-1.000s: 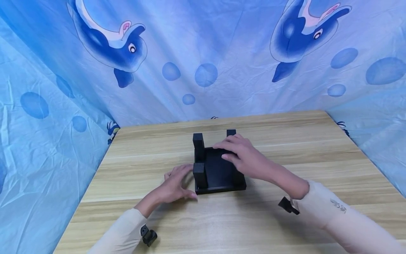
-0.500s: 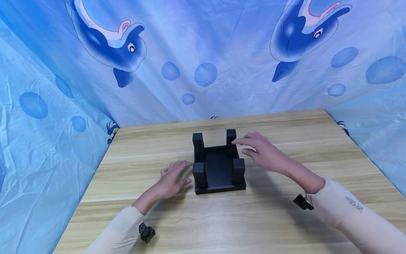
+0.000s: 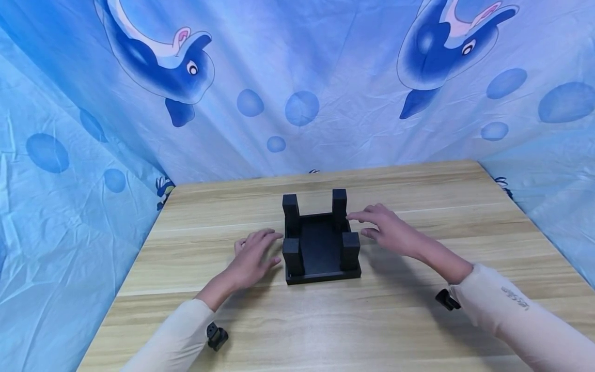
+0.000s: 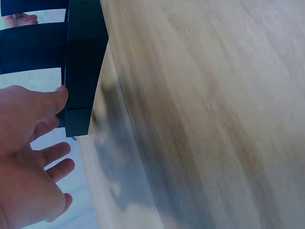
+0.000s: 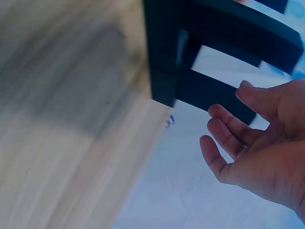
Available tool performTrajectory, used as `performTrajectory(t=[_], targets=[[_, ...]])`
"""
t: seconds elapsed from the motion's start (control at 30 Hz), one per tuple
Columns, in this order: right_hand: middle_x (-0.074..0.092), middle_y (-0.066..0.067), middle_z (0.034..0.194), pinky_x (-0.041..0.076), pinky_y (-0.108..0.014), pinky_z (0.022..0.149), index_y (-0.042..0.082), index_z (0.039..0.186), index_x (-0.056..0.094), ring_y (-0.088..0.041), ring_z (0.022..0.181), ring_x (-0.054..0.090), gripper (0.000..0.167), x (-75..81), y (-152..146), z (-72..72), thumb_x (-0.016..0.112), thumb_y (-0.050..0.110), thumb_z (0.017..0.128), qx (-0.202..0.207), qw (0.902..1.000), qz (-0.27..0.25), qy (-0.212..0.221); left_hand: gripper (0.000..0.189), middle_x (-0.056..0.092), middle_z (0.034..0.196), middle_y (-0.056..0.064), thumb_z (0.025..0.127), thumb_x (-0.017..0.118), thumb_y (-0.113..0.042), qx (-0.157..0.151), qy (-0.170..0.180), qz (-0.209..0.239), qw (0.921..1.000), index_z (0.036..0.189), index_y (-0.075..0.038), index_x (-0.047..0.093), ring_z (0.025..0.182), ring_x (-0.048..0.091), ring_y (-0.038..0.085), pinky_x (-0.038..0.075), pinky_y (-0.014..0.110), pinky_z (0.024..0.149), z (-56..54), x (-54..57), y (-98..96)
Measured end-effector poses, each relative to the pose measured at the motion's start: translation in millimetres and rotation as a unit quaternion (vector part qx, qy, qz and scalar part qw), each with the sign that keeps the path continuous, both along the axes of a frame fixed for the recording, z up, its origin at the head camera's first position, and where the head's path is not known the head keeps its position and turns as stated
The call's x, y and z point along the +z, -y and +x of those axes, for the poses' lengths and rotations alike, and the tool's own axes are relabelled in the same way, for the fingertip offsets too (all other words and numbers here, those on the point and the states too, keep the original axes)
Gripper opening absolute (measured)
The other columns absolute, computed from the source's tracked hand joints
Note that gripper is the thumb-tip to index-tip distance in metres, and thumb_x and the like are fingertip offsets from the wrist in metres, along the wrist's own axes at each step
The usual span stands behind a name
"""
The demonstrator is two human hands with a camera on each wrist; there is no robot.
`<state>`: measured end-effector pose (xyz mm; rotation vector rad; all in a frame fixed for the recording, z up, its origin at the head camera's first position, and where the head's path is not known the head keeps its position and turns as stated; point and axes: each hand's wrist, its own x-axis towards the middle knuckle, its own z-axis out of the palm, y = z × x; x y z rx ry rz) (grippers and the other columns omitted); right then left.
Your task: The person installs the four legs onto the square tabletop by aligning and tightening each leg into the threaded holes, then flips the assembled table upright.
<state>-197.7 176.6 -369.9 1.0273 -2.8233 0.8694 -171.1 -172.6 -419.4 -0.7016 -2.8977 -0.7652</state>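
Note:
A black square stand (image 3: 321,248) sits on the wooden table with its blocky legs pointing up, one at each corner around a recessed panel. To its left is my left hand (image 3: 251,261), fingers loosely spread and fingertips right at the stand's side. My right hand (image 3: 388,230) hovers off the right side, its index fingertip close to the far right leg (image 3: 340,206). The left wrist view has the left hand (image 4: 33,148) beside the stand's edge (image 4: 83,67). In the right wrist view, the right hand's relaxed fingers (image 5: 221,136) overlap a leg (image 5: 214,93).
Wood-grain tabletop (image 3: 195,268) spreads around the stand on every side. Behind and beside the table hangs a blue curtain (image 3: 353,124) printed with dolphins and bubbles. Small black wrist devices (image 3: 217,337) hang below both sleeves.
My right hand has drawn back from over the stand to its right side, then dipped slightly. The left hand has eased off the near left corner and shifted a little away. The stand stays put.

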Motion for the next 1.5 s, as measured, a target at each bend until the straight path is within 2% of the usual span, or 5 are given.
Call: performTrajectory(t=[0.4, 0.6, 1.0, 1.33, 1.5], targets=[[0.06, -0.004, 0.099, 0.037, -0.037, 0.067, 0.014, 0.121, 0.068, -0.022, 0.091, 0.049, 0.052, -41.9, 11, -6.0, 0.064, -0.01, 0.074, 0.016, 0.9825, 0.133, -0.129, 0.046, 0.057, 0.109, 0.001, 0.086, 0.069, -0.012, -0.063, -0.086, -0.149, 0.9831, 0.13, -0.02, 0.059, 0.104, 0.05, 0.024, 0.034, 0.048, 0.087, -17.6, -1.6, -9.7], [0.062, -0.006, 0.104, 0.034, -0.038, 0.069, 0.013, 0.099, 0.074, -0.024, 0.096, 0.049, 0.039, -56.7, 16, -10.0, 0.06, -0.009, 0.069, 0.003, 0.9821, 0.127, -0.139, 0.039, 0.06, 0.096, -0.003, 0.083, 0.062, 0.0, -0.085, -0.099, -0.156, 0.9791, 0.116, -0.021, 0.066, 0.095, 0.053, 0.021, 0.035, 0.046, 0.086, -25.7, -1.6, -14.8], [0.066, 0.0, 0.095, 0.035, -0.038, 0.069, 0.016, 0.102, 0.075, -0.021, 0.092, 0.052, 0.04, -61.9, 15, -19.4, 0.062, -0.007, 0.072, 0.012, 0.9785, 0.116, -0.17, 0.04, 0.066, 0.108, 0.004, 0.08, 0.063, 0.003, -0.086, -0.102, -0.153, 0.9792, 0.117, -0.011, 0.068, 0.103, 0.055, 0.026, 0.034, 0.048, 0.088, -31.4, -1.5, -14.7], [0.07, 0.001, 0.087, 0.029, -0.035, 0.065, 0.008, 0.091, 0.077, -0.021, 0.083, 0.048, 0.035, -66.9, 9, -35.9, 0.06, -0.011, 0.067, 0.055, 0.9498, 0.13, -0.279, 0.032, 0.069, 0.092, 0.0, 0.078, 0.065, 0.004, -0.091, -0.149, -0.17, 0.9699, 0.101, -0.016, 0.074, 0.086, 0.056, 0.021, 0.035, 0.041, 0.079, -41.4, -1.1, -18.4], [0.072, 0.003, 0.085, 0.024, -0.033, 0.065, 0.009, 0.093, 0.078, -0.019, 0.075, 0.04, 0.041, -66.2, 8, -41.9, 0.057, -0.015, 0.067, 0.079, 0.9464, 0.12, -0.289, 0.034, 0.069, 0.08, -0.004, 0.074, 0.062, 0.008, -0.094, -0.182, -0.184, 0.9615, 0.085, -0.021, 0.076, 0.075, 0.053, 0.018, 0.034, 0.039, 0.073, -48.0, -0.9, -21.1]])
